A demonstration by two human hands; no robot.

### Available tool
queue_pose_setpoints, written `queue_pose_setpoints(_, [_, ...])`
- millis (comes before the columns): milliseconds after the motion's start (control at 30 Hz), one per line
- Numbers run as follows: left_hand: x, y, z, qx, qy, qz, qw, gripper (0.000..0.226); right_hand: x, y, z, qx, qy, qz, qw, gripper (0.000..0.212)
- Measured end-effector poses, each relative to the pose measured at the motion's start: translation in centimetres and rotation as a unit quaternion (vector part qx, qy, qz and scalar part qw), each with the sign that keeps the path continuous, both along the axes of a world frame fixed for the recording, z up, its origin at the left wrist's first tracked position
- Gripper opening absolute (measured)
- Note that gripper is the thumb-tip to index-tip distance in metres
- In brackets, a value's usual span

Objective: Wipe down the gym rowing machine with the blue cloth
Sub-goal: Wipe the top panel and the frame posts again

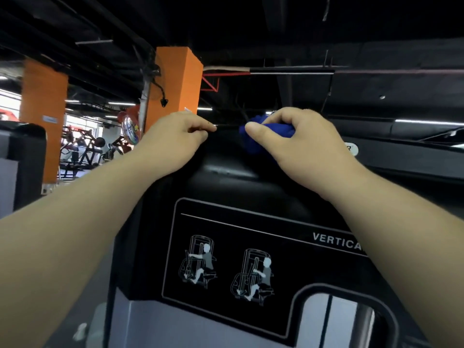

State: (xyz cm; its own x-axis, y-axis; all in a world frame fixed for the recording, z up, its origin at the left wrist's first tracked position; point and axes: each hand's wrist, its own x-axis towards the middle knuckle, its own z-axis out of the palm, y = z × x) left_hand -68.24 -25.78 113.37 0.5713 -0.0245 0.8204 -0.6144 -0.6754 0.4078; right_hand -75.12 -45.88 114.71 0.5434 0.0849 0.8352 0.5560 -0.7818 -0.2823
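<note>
Both forearms (75, 234) fill the lower corners of the head view, reaching up and away towards 12 o'clock. They frame the black upper housing of the rowing machine (238, 187), which stands directly ahead. Its instruction panel (226, 259) with two seated line figures lies between the arms at about 6 o'clock from the hands.

The left hand (173, 136) has its fingers curled over the housing's top edge (227, 128) and grips it, apparently to steady the body.

Just beside it, at its 3 o'clock, the right hand (296, 144) holds the blue cloth (261, 133). The cloth is bunched into a wad, with the thumb pressed on its near side and the fingers wrapped over the far side. It sits on that same top edge, between the two hands and touching the machine.

That edge runs from 9 to 3 o'clock across the view, so a wiping stroke would most likely travel along it. The right hand is the one placed to make it. The path towards 3 o'clock looks open, while the left hand blocks the way towards 9.

An orange pillar (175, 84) stands behind, at 11 o'clock.
</note>
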Motion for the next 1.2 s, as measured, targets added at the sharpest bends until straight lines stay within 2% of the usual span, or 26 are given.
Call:
queue_pose_setpoints(67, [0.1,0.3,-0.1,-0.027,0.011,-0.023,0.999,0.027,0.2,0.1,0.4,-0.05,-0.007,-0.027,0.998,0.012])
queue_pose_setpoints(100, [0.1,0.4,-0.1,-0.047,0.02,-0.044,0.998,0.029,0.2,0.2,0.6,-0.072,-0.004,-0.03,0.997,0.015])
queue_pose_setpoints(200, [-0.2,1.0,0.1,-0.081,0.058,-0.102,0.99,0.033,0.2,0.3,0.7,-0.109,0.017,-0.022,0.994,0.043])
queue_pose_setpoints(233, [-0.3,1.3,0.2,-0.076,0.07,-0.114,0.988,0.034,0.3,0.5,0.8,-0.117,0.014,-0.023,0.993,0.046])
queue_pose_setpoints(333, [-0.1,2.6,0.6,-0.051,0.099,-0.147,0.983,0.036,1.0,1.4,1.2,-0.142,0.004,-0.006,0.99,0.036])
queue_pose_setpoints(533, [2.1,3.3,1.4,-0.044,0.06,-0.173,0.982,0.038,3.6,5.7,1.2,-0.205,-0.024,0.059,0.977,0.032])
queue_pose_setpoints(633, [3.6,3.0,2.3,-0.004,0.057,-0.18,0.982,0.039,4.7,4.9,1.7,-0.173,-0.012,0.035,0.984,0.03])
queue_pose_setpoints(767, [4.9,2.6,3.7,0.043,0.07,-0.189,0.978,0.034,4.8,1.9,3.5,-0.15,0.068,-0.117,0.979,0.03])
queue_pose_setpoints(833, [5.2,2.4,4.0,0.051,0.069,-0.194,0.977,0.034,4.2,3.1,3.9,-0.169,0.084,-0.109,0.976,0.031])
queue_pose_setpoints(967, [5.0,2.7,4.0,0.062,0.078,-0.223,0.97,0.039,3.3,6.2,3.4,-0.157,0.093,-0.012,0.983,0.028])
queue_pose_setpoints(1033, [4.9,2.8,3.9,0.071,0.079,-0.223,0.969,0.04,3.7,5.1,3.3,-0.122,0.091,-0.064,0.986,0.027])
queue_pose_setpoints(1133, [4.9,2.7,3.6,0.074,0.083,-0.223,0.969,0.038,4.9,2.6,3.4,-0.088,0.103,-0.199,0.971,0.029])
queue_pose_setpoints(1200, [4.7,2.7,3.6,0.073,0.081,-0.224,0.968,0.038,5.1,2.5,3.6,-0.083,0.109,-0.235,0.962,0.029])
